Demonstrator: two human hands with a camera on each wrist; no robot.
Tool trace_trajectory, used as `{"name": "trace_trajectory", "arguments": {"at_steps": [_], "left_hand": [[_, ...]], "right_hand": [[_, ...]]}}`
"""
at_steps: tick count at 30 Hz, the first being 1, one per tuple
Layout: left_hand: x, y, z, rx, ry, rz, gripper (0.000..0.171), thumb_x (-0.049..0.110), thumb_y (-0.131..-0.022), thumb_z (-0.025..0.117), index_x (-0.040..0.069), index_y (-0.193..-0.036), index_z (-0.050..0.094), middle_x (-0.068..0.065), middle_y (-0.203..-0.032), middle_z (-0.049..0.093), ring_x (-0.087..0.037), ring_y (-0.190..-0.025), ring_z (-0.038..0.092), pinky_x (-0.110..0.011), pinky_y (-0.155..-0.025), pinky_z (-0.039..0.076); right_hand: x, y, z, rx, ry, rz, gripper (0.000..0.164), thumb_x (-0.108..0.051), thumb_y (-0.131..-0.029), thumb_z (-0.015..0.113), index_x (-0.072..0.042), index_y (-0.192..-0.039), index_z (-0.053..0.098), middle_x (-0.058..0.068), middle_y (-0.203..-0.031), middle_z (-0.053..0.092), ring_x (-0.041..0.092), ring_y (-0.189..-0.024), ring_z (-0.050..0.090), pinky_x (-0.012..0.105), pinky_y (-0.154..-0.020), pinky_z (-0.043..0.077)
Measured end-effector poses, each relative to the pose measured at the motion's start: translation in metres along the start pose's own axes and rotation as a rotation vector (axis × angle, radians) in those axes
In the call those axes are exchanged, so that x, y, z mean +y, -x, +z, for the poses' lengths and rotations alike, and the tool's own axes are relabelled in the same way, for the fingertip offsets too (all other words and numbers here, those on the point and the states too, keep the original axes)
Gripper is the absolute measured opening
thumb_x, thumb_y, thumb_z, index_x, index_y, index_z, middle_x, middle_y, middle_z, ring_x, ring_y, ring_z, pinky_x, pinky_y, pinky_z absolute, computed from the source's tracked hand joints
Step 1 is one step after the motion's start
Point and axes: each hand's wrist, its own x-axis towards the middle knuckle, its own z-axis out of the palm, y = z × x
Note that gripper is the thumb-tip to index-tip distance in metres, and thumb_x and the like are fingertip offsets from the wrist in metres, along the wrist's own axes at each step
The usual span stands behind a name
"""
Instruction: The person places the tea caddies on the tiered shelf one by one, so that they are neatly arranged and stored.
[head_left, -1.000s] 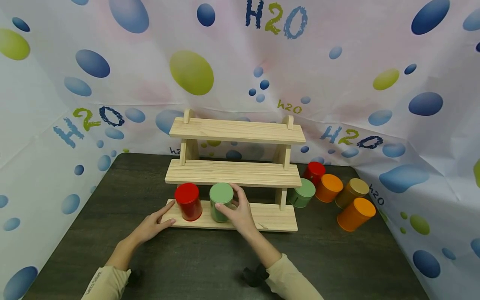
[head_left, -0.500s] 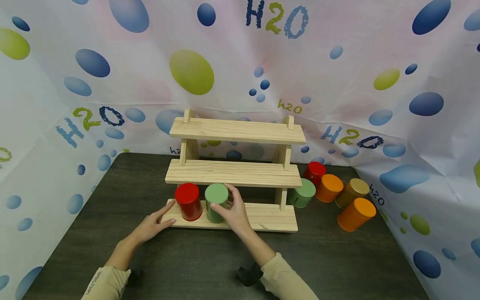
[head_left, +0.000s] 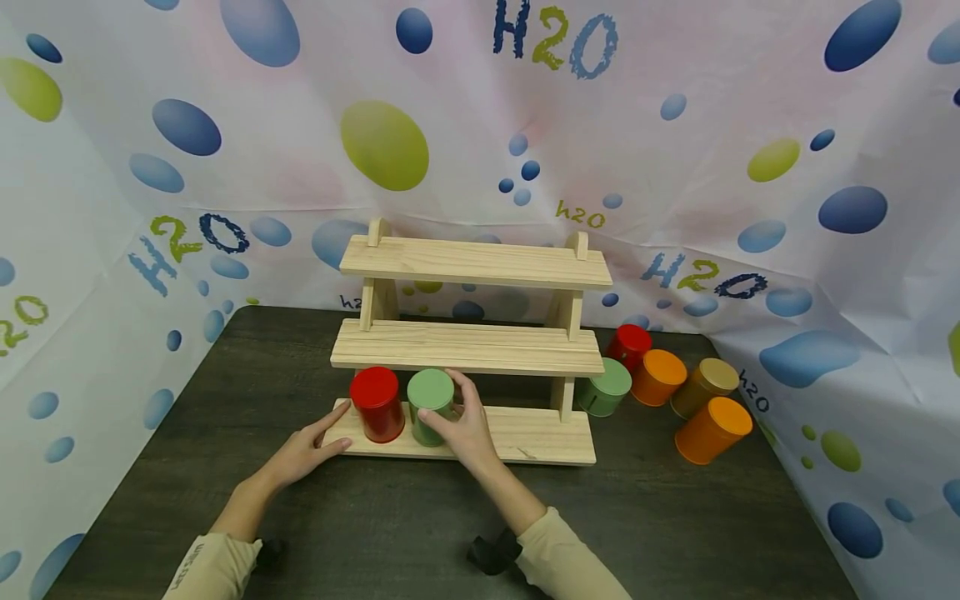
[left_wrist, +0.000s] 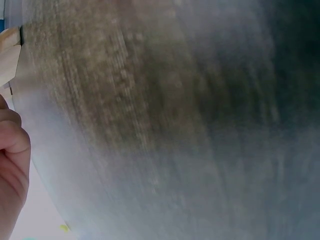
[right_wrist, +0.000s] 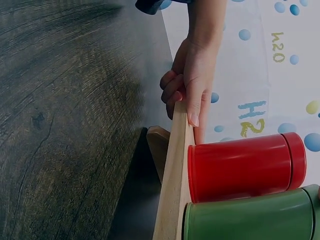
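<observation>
A three-tier pale wooden display stand on a dark wood-grain tabletop, as I see it beside the person. The right hand is clamped on a green canister, thumb at the near side and fingers round the far side; the canister stands upright on the bottom board, left of its middle. Just beside it, toward the left end of the same board, stands a glossy red canister, also upright and lidded; whether the two touch I cannot tell. The left hand grips the left end of the bottom board, its lower fingers curled, as the right wrist view shows; the left wrist view takes in only part of this hand, at its edge. Above rise the middle board and the top board. To the right of the stand, grouped on the tabletop: a second green canister, nearest the stand; a second red canister behind it; an orange canister; a gold canister; and, foremost, another orange canister. Both forearms wear cream sleeves. Behind hangs a white backdrop printed with blue and lime ovals and "H2O" lettering.
</observation>
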Motion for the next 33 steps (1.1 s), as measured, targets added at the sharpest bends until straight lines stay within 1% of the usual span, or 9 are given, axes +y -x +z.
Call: {"name": "trace_trajectory", "arguments": {"at_steps": [6, 15, 20, 25, 27, 30, 33], "left_hand": [[0.000, 0.000, 0.000, -0.005, 0.001, -0.003, 0.070, 0.036, -0.090, 0.055, 0.009, -0.146, 0.023, -0.028, -0.143, 0.024, -0.048, -0.127, 0.029, -0.063, -0.096, 0.029], [0.000, 0.000, 0.000, 0.000, -0.001, -0.002, 0.070, 0.036, -0.090, 0.056, 0.009, -0.146, 0.023, -0.029, -0.142, 0.026, -0.047, -0.125, 0.033, -0.062, -0.095, 0.030], [0.001, -0.001, 0.000, -0.005, 0.003, -0.005, 0.070, 0.037, -0.090, 0.055, 0.009, -0.146, 0.023, -0.029, -0.143, 0.024, -0.048, -0.126, 0.030, -0.063, -0.095, 0.029], [0.002, 0.000, 0.001, 0.002, -0.003, 0.005, 0.069, 0.035, -0.090, 0.055, 0.008, -0.145, 0.024, -0.028, -0.143, 0.025, -0.047, -0.126, 0.031, -0.062, -0.096, 0.030], [0.003, 0.000, 0.000, 0.004, -0.009, 0.006, 0.069, 0.035, -0.090, 0.056, 0.008, -0.145, 0.024, -0.029, -0.142, 0.026, -0.047, -0.125, 0.033, -0.062, -0.095, 0.031], [0.005, 0.001, 0.000, 0.002, -0.018, 0.002, 0.069, 0.034, -0.090, 0.056, 0.008, -0.145, 0.024, -0.030, -0.141, 0.027, -0.048, -0.124, 0.034, -0.062, -0.094, 0.032], [0.007, 0.002, -0.001, -0.003, -0.025, -0.006, 0.069, 0.034, -0.090, 0.056, 0.009, -0.145, 0.024, -0.030, -0.141, 0.028, -0.048, -0.124, 0.035, -0.061, -0.093, 0.033]], "right_hand": [[0.000, 0.001, 0.002, -0.010, 0.010, -0.008, 0.060, -0.001, -0.080, 0.065, 0.006, -0.132, 0.036, 0.023, -0.124, 0.042, 0.033, -0.112, 0.042, 0.050, -0.095, 0.036], [0.001, 0.001, 0.000, -0.033, 0.021, -0.015, 0.062, 0.001, -0.079, 0.065, 0.007, -0.132, 0.034, 0.025, -0.124, 0.041, 0.034, -0.111, 0.041, 0.051, -0.094, 0.036], [0.002, 0.001, -0.001, -0.045, 0.032, -0.036, 0.062, 0.001, -0.079, 0.065, 0.008, -0.132, 0.034, 0.024, -0.123, 0.041, 0.034, -0.110, 0.042, 0.050, -0.093, 0.037], [0.005, 0.001, -0.003, -0.045, 0.039, -0.034, 0.063, 0.000, -0.079, 0.065, 0.008, -0.132, 0.033, 0.025, -0.123, 0.041, 0.035, -0.110, 0.041, 0.051, -0.092, 0.037], [0.007, 0.001, -0.004, -0.040, 0.036, -0.035, 0.063, -0.002, -0.079, 0.066, 0.008, -0.132, 0.034, 0.025, -0.123, 0.041, 0.036, -0.110, 0.041, 0.053, -0.092, 0.036], [0.020, -0.002, -0.006, -0.030, 0.025, -0.027, 0.063, -0.004, -0.079, 0.067, 0.007, -0.133, 0.034, 0.024, -0.125, 0.040, 0.036, -0.112, 0.040, 0.055, -0.094, 0.035], [0.033, -0.003, -0.008, -0.020, 0.031, -0.019, 0.064, -0.008, -0.080, 0.068, 0.003, -0.133, 0.035, 0.021, -0.126, 0.040, 0.034, -0.113, 0.040, 0.054, -0.094, 0.035]]}}
